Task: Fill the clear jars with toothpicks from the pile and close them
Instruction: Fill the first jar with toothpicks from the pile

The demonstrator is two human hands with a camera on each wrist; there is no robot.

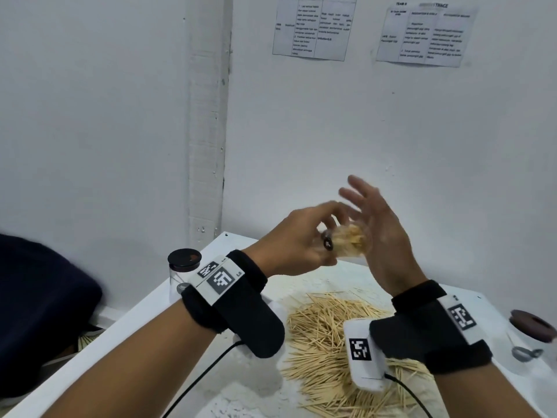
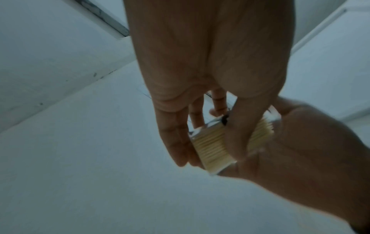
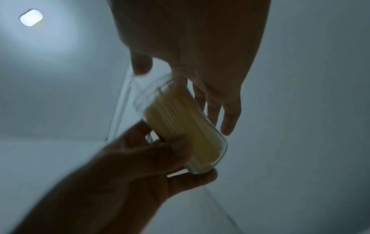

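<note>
My left hand grips a clear jar packed with toothpicks, held up in the air and tilted on its side. The same jar shows in the right wrist view with its open mouth against my right palm. My right hand stands upright with straight fingers, its palm against the jar's end. In the left wrist view the jar lies between both hands. A pile of toothpicks is spread on the white table below.
A clear jar with a black lid stands at the table's back left corner. Another jar with a dark lid sits at the right edge. Cables trail from both wrist cameras. A white wall with two paper sheets rises behind.
</note>
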